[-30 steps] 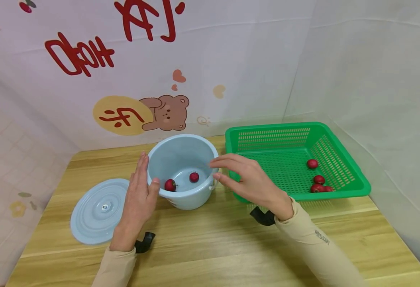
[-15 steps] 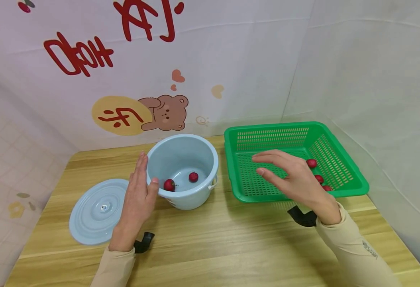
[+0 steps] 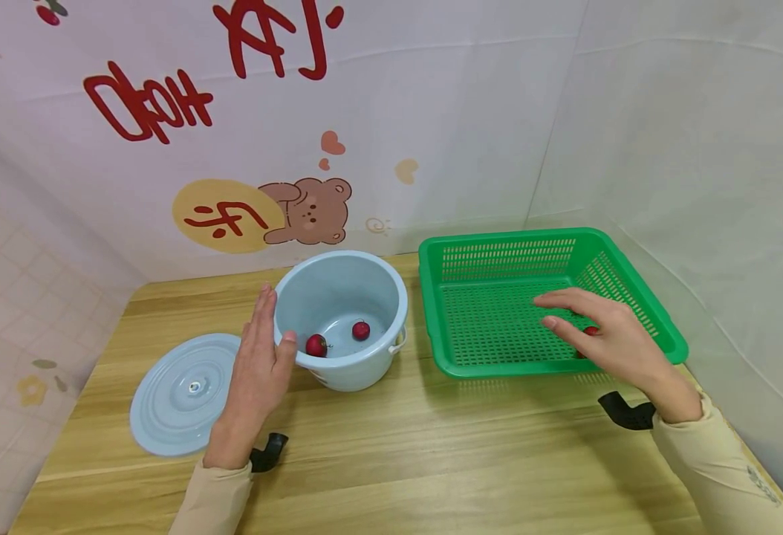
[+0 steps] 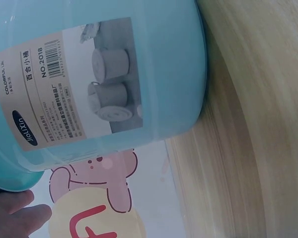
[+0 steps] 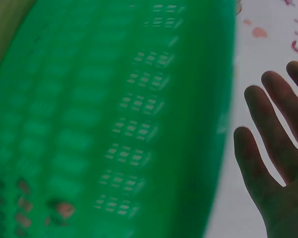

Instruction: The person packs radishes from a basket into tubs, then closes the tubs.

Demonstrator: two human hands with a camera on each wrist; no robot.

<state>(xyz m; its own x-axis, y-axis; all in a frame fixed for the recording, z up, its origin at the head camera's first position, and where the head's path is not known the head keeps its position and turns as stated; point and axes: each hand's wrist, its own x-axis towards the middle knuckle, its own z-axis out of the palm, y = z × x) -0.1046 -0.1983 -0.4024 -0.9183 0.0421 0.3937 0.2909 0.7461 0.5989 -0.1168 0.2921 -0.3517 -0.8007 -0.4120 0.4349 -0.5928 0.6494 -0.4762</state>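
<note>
My left hand rests with straight fingers along the left rim of a light blue bucket. In the left wrist view, its fingertips lie right at the rim, beside the bucket's labelled wall. Inside the bucket lie two small round red balls with thin stems, one larger and one smaller. My right hand, relaxed and holding nothing, hovers over the right side of a green slotted basket. Part of a red ball shows below its thumb; the hand hides the others in there.
A light blue round lid lies flat on the wooden table left of the bucket. The basket stands right of the bucket with a narrow gap between. A white printed curtain hangs close behind both.
My right hand has moved right, from the bucket's right rim across to the basket's right side. The left hand and the bucket have stayed put.
</note>
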